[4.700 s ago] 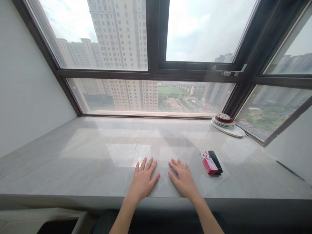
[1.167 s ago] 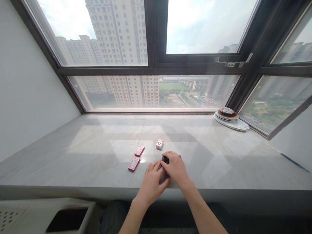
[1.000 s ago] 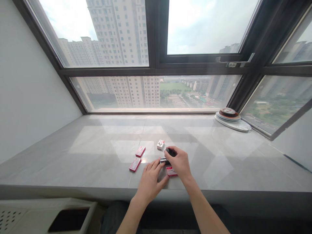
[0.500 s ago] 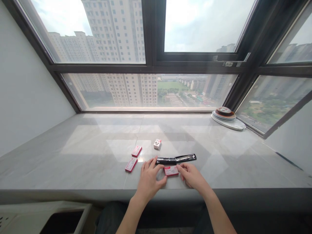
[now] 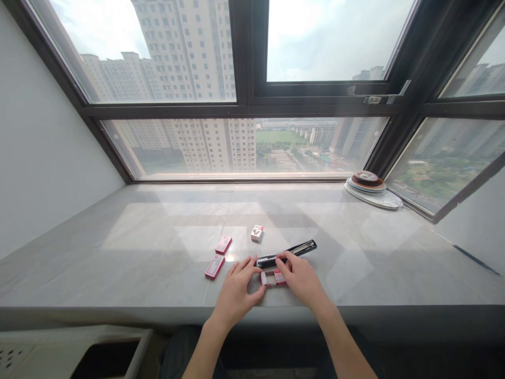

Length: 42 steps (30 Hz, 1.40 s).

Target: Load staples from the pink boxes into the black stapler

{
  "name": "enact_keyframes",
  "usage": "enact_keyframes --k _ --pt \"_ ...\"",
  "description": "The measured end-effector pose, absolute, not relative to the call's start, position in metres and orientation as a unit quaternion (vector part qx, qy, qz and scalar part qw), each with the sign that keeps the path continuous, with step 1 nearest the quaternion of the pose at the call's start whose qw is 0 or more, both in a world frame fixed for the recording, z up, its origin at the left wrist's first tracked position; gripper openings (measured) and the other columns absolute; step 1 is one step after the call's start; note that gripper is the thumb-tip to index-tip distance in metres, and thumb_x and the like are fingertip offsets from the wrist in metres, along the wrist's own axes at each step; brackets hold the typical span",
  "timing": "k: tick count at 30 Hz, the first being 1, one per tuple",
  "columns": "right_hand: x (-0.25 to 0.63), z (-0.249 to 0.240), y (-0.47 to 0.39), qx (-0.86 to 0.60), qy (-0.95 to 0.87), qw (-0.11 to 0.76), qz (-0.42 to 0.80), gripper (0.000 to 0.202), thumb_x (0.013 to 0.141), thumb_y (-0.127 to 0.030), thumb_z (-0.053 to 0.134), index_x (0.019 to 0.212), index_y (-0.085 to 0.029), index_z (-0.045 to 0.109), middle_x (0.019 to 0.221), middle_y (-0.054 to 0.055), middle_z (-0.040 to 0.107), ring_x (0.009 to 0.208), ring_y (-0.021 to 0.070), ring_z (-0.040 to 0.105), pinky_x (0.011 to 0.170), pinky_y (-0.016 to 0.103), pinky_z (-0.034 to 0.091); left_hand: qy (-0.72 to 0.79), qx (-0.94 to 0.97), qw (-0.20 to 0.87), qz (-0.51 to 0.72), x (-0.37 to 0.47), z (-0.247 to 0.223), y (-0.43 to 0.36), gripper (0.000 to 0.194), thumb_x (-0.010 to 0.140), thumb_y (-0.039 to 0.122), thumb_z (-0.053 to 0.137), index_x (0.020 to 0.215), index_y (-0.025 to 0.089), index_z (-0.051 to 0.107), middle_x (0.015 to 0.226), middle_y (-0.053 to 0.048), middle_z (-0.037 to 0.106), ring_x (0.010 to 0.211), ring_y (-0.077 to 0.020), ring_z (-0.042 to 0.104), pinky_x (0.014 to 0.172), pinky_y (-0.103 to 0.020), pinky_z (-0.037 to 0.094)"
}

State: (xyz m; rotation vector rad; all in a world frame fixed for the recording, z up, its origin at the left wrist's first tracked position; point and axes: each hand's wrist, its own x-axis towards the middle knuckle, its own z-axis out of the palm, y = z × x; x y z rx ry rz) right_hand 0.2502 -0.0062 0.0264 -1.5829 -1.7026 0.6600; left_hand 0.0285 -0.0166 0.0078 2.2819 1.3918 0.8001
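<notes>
A small red-and-white staple box (image 5: 270, 279) lies on the sill, slid open so its pale inner tray shows. My left hand (image 5: 235, 287) is closed round the box's left end between thumb and forefinger, its other fingertips touching the stapler's left end. The black stapler (image 5: 303, 248) lies behind the box, folded open and slanting up to the right. My right hand (image 5: 300, 279) is pinched at the stapler's middle, above the box's red sleeve. What those fingertips hold, if anything, is hidden.
Two red-and-white boxes (image 5: 215, 266) lie to the left, end to end. A small white box (image 5: 256, 233) sits behind the stapler. Stacked plates (image 5: 371, 188) stand in the right corner by the window. The sill's front edge (image 5: 158, 310) runs below my hands.
The staple box, closed before, is now slid open. My right hand has moved from its right end up to the stapler. The stapler's right part has swung further back.
</notes>
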Motion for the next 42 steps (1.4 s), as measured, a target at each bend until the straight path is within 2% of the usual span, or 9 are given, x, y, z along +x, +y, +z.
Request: enact_keyframes --k 5,10,16,21,26,33,37,40,42 --pt "0.222 0.025 0.012 -0.587 -0.659 0.341 0.323 0.032 0.096 -0.045 0.049 0.094 -0.020 0.068 0.058 -0.002 0.063 0.056 0.0169 0.059 0.058 0.026 0.037 0.489 0.806 0.188 0.276 0.027 0.005 -0.014 0.030 0.086 0.030 0.068 0.115 0.032 0.066 0.156 0.000 0.046 0.147 -0.0249 0.039 0.123 -0.051 0.028" --pt "0.220 0.023 0.013 -0.623 -0.642 0.354 0.275 0.029 0.096 -0.043 0.049 0.090 -0.021 0.067 0.064 0.001 0.068 0.061 0.0182 0.062 0.058 0.026 0.038 0.492 0.799 0.192 0.288 0.026 0.004 -0.014 0.029 0.084 0.030 0.069 0.113 0.031 0.067 0.155 0.000 0.047 0.147 -0.0260 0.039 0.124 -0.051 0.027" --pt "0.226 0.023 0.011 -0.647 -0.628 0.354 0.248 0.026 0.095 -0.042 0.050 0.089 -0.022 0.066 0.056 0.000 0.064 0.060 0.0204 0.062 0.060 0.028 0.038 0.497 0.792 0.196 0.295 0.026 0.005 -0.015 0.029 0.083 0.030 0.070 0.111 0.032 0.067 0.155 0.001 0.048 0.146 -0.0259 0.040 0.124 -0.051 0.027" --pt "0.221 0.014 0.013 -0.606 -0.623 0.358 0.341 0.027 0.093 -0.044 0.053 0.092 -0.020 0.066 0.056 -0.001 0.066 0.057 0.0189 0.062 0.058 0.027 0.041 0.498 0.789 0.195 0.303 0.026 0.007 -0.015 0.031 0.082 0.030 0.070 0.113 0.032 0.069 0.153 -0.001 0.050 0.145 -0.0280 0.042 0.122 -0.052 0.031" --pt "0.203 0.012 0.019 -0.592 -0.597 0.388 0.379 0.026 0.088 -0.044 0.058 0.093 -0.019 0.063 0.055 -0.003 0.064 0.052 0.0151 0.057 0.056 0.024 0.040 0.500 0.791 0.186 0.301 0.027 0.009 -0.016 0.033 0.082 0.030 0.071 0.115 0.033 0.069 0.152 0.001 0.051 0.144 -0.0279 0.043 0.121 -0.051 0.033" --pt "0.198 0.039 0.016 -0.542 -0.668 0.367 0.353 0.024 0.092 -0.042 0.054 0.094 -0.021 0.066 0.053 -0.006 0.055 0.050 0.0129 0.049 0.054 0.023 0.035 0.502 0.785 0.195 0.306 0.028 0.012 -0.017 0.035 0.081 0.030 0.072 0.115 0.034 0.069 0.148 0.002 0.055 0.144 -0.0290 0.042 0.121 -0.052 0.033" --pt "0.205 0.047 -0.001 -0.513 -0.746 0.310 0.288 0.018 0.092 -0.036 0.056 0.090 -0.023 0.068 0.060 -0.003 0.061 0.058 0.0145 0.054 0.058 0.024 0.034 0.504 0.780 0.198 0.313 0.027 0.010 -0.017 0.043 0.080 0.029 0.072 0.123 0.035 0.065 0.150 0.001 0.053 0.143 -0.0288 0.043 0.120 -0.051 0.035" --pt "0.211 0.041 -0.012 -0.521 -0.775 0.253 0.253 0.012 0.089 -0.029 0.060 0.083 -0.023 0.068 0.066 -0.002 0.066 0.062 0.0153 0.057 0.060 0.025 0.031 0.505 0.780 0.200 0.311 0.028 0.008 -0.017 0.035 0.080 0.026 0.071 0.113 0.033 0.068 0.153 0.002 0.049 0.143 -0.0286 0.042 0.120 -0.050 0.034" --pt "0.216 0.036 -0.016 -0.529 -0.771 0.245 0.256 0.012 0.089 -0.029 0.059 0.084 -0.023 0.068 0.064 -0.002 0.065 0.060 0.0152 0.056 0.059 0.025 0.030 0.506 0.779 0.199 0.312 0.027 0.008 -0.017 0.029 0.080 0.026 0.070 0.108 0.032 0.069 0.153 0.003 0.049 0.143 -0.0284 0.043 0.120 -0.050 0.034"
